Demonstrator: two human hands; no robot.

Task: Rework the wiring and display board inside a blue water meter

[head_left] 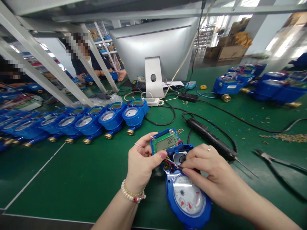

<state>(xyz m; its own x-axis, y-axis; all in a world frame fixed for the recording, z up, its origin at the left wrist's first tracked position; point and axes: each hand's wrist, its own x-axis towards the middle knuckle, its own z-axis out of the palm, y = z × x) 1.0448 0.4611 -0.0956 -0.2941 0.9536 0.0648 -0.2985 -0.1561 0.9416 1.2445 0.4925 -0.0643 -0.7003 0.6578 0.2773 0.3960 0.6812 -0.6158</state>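
My left hand (142, 161) grips a green circuit board with a lit-up LCD display (165, 143) in a blue frame, thumb at its lower edge. Thin coloured wires (169, 162) run from under the board into the open housing of a blue water meter (171, 195). At that housing my right hand (207, 171) is closed, its thumb and fingertips pinching the wires; the very tips are partly hidden. The meter's round dial (189, 195) faces up, with small red pointers under a clear cover.
Blue water meters (88, 124) line the left side; more (230, 84) stand at the back right. A black electric screwdriver (211, 137) with a cable, pliers (268, 158) and scattered small screws (285, 138) lie to the right. Behind is a monitor (155, 48). Co-workers sit at far left.
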